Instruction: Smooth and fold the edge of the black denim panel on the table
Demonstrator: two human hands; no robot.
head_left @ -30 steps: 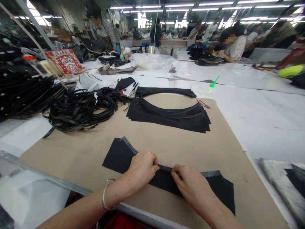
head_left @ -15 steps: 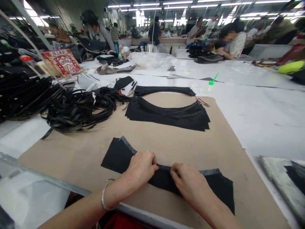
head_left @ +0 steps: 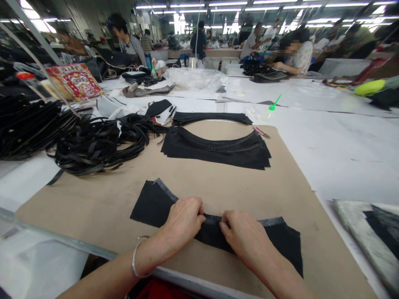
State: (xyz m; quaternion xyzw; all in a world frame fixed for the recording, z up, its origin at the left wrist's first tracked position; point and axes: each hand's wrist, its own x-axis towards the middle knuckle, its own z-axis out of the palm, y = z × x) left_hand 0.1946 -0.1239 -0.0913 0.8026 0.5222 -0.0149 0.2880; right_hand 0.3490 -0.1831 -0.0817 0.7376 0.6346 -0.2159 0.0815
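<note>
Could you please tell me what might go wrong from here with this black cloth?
The left hand and right hand pinch the edge of the black cloth near its middle, so its ends might shift or the edge might crease unevenly. The pink scissors lie close to a corner of the cloth stack, so they could snag a piece dragged that way.

Left hand (head_left: 184,216) and right hand (head_left: 241,229) partly hide black cloth (head_left: 149,204) at six o'clock; dark stack (head_left: 26,131) cropped by the edge at nine.

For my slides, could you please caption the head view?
Left hand and right hand pinching a curved black piece.
</note>
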